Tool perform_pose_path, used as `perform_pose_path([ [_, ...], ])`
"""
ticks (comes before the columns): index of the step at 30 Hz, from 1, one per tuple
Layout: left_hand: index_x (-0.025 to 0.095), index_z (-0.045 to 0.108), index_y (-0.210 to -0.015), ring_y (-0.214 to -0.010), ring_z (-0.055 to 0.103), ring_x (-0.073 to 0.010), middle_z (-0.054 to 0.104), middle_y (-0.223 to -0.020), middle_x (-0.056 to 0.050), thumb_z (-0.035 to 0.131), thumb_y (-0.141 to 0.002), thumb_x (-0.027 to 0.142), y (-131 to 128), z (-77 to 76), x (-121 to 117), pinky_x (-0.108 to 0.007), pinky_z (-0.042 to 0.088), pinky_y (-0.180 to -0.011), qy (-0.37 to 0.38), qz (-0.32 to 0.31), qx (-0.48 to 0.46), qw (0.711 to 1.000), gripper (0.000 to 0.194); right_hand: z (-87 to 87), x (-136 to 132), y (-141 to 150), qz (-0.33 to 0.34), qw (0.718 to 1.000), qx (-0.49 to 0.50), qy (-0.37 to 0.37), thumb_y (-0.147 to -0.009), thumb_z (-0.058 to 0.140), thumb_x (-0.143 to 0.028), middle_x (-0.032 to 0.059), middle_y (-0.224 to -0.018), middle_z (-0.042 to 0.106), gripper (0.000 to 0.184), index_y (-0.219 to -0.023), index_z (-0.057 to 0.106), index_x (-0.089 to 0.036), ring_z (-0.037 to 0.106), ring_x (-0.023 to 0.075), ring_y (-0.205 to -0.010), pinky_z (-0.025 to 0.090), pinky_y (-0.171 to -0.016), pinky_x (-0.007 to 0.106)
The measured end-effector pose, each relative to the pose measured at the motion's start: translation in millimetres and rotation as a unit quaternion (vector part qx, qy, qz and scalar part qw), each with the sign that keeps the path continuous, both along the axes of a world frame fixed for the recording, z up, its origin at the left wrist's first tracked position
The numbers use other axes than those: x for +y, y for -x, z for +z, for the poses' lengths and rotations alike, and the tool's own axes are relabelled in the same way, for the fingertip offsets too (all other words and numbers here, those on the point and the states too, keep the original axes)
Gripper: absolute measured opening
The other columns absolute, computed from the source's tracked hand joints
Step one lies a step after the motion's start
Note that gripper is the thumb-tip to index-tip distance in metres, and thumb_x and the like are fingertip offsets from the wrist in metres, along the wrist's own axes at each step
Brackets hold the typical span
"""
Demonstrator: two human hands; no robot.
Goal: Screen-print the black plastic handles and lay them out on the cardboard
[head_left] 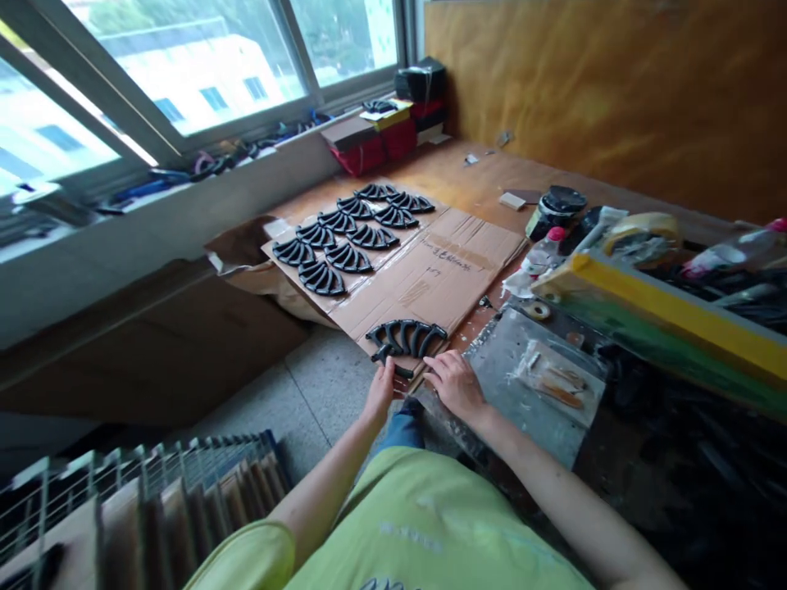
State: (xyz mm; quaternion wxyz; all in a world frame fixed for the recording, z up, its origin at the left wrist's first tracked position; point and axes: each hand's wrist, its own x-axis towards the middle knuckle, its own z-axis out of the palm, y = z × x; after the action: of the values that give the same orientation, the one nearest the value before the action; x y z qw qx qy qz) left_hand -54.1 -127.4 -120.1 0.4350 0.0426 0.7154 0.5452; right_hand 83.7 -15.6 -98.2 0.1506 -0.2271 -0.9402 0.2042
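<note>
My left hand (381, 387) pinches a black curved piece (401, 371) at the near edge of a cardboard sheet (458, 254). Close beside it, my right hand (455, 381) has its fingers loosely apart, the fingertips at the cardboard's near corner by that same piece. Just beyond both hands lies a fan-shaped row of black curved pieces (406, 336). Farther up the cardboard, several similar black fan-shaped groups (348, 257) are laid out in rows. My fingers partly hide the held piece, so its exact kind is unclear.
A grey board (522, 369) with small tools in a plastic bag (553, 381) lies right. Past it stand a yellow-and-green tray wall (664, 319), a pink-capped bottle (541, 258) and a dark jar (557, 209). A wire rack (141, 483) holds upright boards at lower left. Windows line the left.
</note>
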Motion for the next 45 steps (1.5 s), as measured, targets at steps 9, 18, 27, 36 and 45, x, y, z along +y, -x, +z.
perform_pose_path([
  [9,0.017,0.055,-0.075,-0.054,0.060,-0.0152,0.069,-0.074,-0.012,0.010,-0.087,0.068,90,-58.9,-7,-0.028,0.047,-0.053,0.180,-0.113,0.122,0.969,0.070,-37.0,25,91,-0.022,0.983,-0.182,-0.009,-0.093,0.052,-0.036,0.0137,-0.097,0.068,0.027,-0.110,0.064,-0.019,0.051,0.0286,-0.100,0.039,-0.080,0.040],
  [18,0.019,0.060,-0.063,-0.081,0.068,-0.0296,0.064,-0.055,-0.011,0.026,-0.091,0.056,144,-54.6,29,-0.040,0.046,-0.085,0.289,-0.226,0.242,0.898,0.058,-33.2,26,103,-0.049,0.971,-0.228,0.052,-0.092,0.052,-0.035,0.0123,-0.107,0.067,0.035,-0.119,0.063,-0.016,0.049,0.0262,-0.106,0.038,-0.089,0.037],
  [27,0.022,0.060,-0.108,-0.110,0.059,-0.0244,0.066,-0.113,-0.011,0.042,-0.091,0.049,155,-35.9,55,-0.035,0.045,-0.092,0.274,-0.218,0.419,0.838,0.037,-33.8,35,116,-0.066,0.969,-0.223,0.086,-0.091,0.053,-0.031,0.0115,-0.118,0.065,0.039,-0.126,0.060,-0.016,0.048,0.0249,-0.113,0.038,-0.095,0.033],
  [36,0.027,0.056,-0.128,-0.123,0.042,-0.0328,0.050,-0.136,-0.010,0.058,-0.080,0.052,97,-28.6,72,-0.047,0.040,-0.097,0.221,-0.344,0.540,0.736,0.054,-40.6,30,133,-0.132,0.952,-0.236,0.142,-0.097,0.035,-0.022,0.0112,-0.111,0.070,0.041,-0.130,0.058,-0.014,0.057,0.0212,-0.106,0.040,-0.091,0.029],
  [45,0.024,0.060,-0.121,-0.121,0.044,-0.0288,0.053,-0.130,-0.010,0.060,-0.077,0.031,99,-28.1,82,-0.041,0.041,-0.097,0.237,-0.321,0.550,0.734,0.044,-42.1,25,133,-0.132,0.964,-0.175,0.151,-0.097,0.039,-0.023,0.0127,-0.115,0.068,0.041,-0.131,0.057,-0.009,0.057,0.0222,-0.106,0.040,-0.094,0.030],
])
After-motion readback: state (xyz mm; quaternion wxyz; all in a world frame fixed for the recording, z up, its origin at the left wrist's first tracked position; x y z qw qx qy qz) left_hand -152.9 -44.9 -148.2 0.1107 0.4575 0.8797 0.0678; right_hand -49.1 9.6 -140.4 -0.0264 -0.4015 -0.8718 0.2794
